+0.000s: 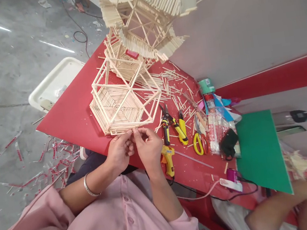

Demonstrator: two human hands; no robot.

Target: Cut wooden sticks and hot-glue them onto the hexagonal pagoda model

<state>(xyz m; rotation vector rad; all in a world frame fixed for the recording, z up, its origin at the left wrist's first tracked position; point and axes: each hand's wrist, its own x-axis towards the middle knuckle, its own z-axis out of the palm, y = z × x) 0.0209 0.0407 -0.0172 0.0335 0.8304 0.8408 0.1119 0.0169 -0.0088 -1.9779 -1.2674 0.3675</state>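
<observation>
My left hand [121, 153] and my right hand [149, 147] meet at the near edge of an openwork frame of pale wooden sticks [130, 85]. Both are closed, thumbs and fingers pinched together at the tips. Whatever lies between the fingertips is too small or hidden to make out. The frame rests on the red table [68, 108], its base filled with sticks laid in a spiral-like polygon pattern. Right of my hands lie a yellow glue gun [168, 160], black-and-yellow pliers [166, 122] and a yellow cutter [182, 127].
Behind the frame stands a taller stick structure [146, 27]. Loose sticks [170, 83] are scattered over the table. Further right are yellow-handled scissors [197, 143], plastic packets [216, 130] and a green board [260, 153]. Another person's arm [274, 208] shows beyond it. A white stool [56, 81] stands at left.
</observation>
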